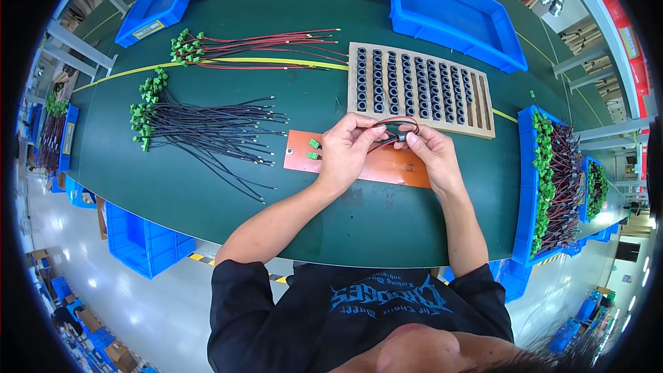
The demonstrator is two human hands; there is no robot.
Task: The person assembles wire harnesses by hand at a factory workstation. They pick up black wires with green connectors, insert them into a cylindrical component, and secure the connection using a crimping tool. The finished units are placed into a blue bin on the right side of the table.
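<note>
My left hand (343, 152) is closed, thumb and fingers pinching red and black wires (399, 121) that loop up between my hands. Opposite it, my right hand (438, 157) is closed on a small black cylinder (400, 137), which the wires seem to run through; the fingertips partly hide it. Both hands are above an orange board (390, 166) lying on the table. At the board's left end sit two green terminal connectors (314, 150), their wires leading toward my left hand. Just beyond my hands stands a wooden rack (356, 76) holding rows of black cylinders (409, 83).
Left on the green table (331, 217) lie black wires with green connectors (207, 121) and, farther back, red and black ones (255, 43). Blue trays stand far left (162, 0) and far right (452, 10). A blue bin (525, 186) of wired connectors is at right.
</note>
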